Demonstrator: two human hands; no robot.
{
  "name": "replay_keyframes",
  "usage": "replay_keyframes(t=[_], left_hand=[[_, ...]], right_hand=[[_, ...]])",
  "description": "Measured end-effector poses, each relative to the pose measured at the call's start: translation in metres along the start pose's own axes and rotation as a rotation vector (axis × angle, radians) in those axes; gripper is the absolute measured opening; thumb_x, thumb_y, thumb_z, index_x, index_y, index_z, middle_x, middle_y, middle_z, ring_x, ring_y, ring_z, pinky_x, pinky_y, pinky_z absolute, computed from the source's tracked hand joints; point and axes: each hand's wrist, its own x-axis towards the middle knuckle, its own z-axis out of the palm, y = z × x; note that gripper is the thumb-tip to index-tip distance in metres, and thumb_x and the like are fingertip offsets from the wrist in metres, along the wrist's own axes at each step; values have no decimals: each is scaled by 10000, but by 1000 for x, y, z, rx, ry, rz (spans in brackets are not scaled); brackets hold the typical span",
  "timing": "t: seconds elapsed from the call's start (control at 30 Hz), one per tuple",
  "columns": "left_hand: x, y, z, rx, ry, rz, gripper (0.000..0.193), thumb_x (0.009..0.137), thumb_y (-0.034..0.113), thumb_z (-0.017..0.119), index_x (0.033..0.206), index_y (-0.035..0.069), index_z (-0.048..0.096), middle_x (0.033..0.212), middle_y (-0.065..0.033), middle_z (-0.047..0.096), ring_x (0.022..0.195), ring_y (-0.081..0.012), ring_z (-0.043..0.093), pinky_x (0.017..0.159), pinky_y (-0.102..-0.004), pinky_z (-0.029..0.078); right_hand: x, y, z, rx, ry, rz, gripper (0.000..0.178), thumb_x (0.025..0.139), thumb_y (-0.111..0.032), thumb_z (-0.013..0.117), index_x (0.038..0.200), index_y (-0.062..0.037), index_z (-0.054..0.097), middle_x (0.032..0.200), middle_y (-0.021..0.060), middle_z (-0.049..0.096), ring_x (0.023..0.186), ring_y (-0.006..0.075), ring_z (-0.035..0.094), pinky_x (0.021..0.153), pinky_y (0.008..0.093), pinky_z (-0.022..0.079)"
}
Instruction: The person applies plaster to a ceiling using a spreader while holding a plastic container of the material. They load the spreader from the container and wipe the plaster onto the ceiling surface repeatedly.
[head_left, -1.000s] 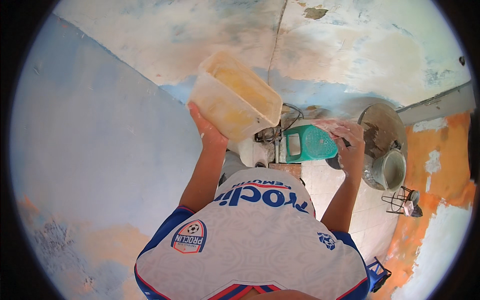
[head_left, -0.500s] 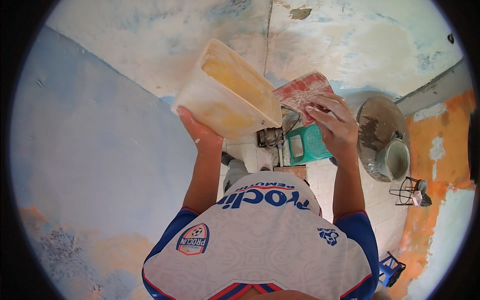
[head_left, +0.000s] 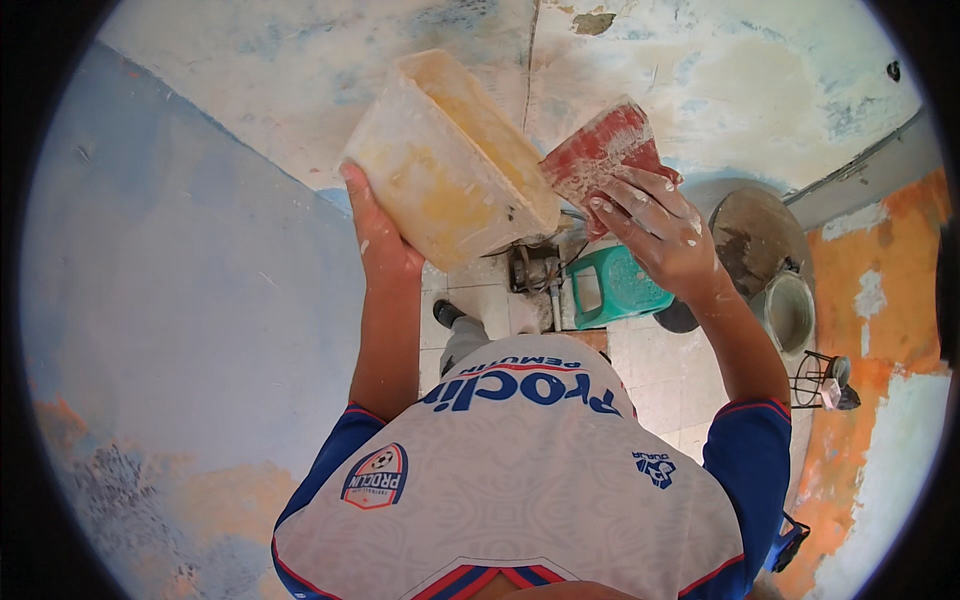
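My left hand (head_left: 385, 232) grips the lower left side of a whitish plastic tub (head_left: 412, 180) with yellow stains, held up tilted with its opening turned to the right. Between the fingers and thumb of my right hand (head_left: 655, 225) is a flat red putty spreader (head_left: 598, 150), caked with whitish filler. The spreader's left corner comes close to the tub's right rim; whether they touch I cannot tell. My right fingers are smeared white, and most of the tub's inside is hidden.
Ahead stands a patchy whitish wall (head_left: 720, 90); a blue-grey wall (head_left: 200, 290) rises at my left. Below are a green plastic stool (head_left: 635, 285), a grey bucket (head_left: 788, 312) by a round brown surface (head_left: 745, 230), and a black wire stand (head_left: 812, 380). An orange wall (head_left: 840, 300) is at right.
The tub has risen slightly and tipped further, showing more of its outer side. My right hand has turned the spreader more upright and shifted a little left, with the elbow swung outward.
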Motion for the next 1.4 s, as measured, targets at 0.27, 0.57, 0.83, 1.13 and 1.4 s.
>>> replay_keyframes(t=[0.27,0.57,0.83,1.13,1.4], left_hand=[[5,6,16,46,-122,-68,755,1052,633,378,1555,70,352,1516,-120,487,1362,-269,514,1107,-433,474],[7,1,19,44,-217,-116,729,1059,605,394,1554,71,359,1517,-116,495,1359,-266,520,1110,-424,471],[11,4,24,-19,-134,-171,670,1080,564,371,1518,59,413,1475,-112,540,1326,-252,549,1099,-401,473],[13,7,16,-83,-106,-200,689,1066,592,392,1506,63,437,1460,-108,559,1311,-257,564,1100,-402,470],[7,0,20,-99,-111,-181,668,1073,585,368,1503,80,447,1464,-102,558,1318,-250,562,1110,-409,467]], right_hand=[[-1,5,-12,-162,5,-85,401,729,-84,722,1128,-51,745,1231,111,696,1179,322,652,919,410,598],[3,30,-32,-288,1,-261,393,719,-100,722,1109,-70,750,1201,90,705,1164,288,656,881,378,613],[13,37,-49,-293,-20,-303,389,721,-123,734,1109,-93,751,1172,66,707,1164,282,655,850,358,612],[40,39,-53,-342,9,-339,386,715,-146,745,1097,-92,750,1167,61,710,1135,275,668,874,360,612],[49,36,-52,-363,-24,-364,377,722,-147,754,1096,-101,750,1194,54,712,1136,271,667,894,360,604]])
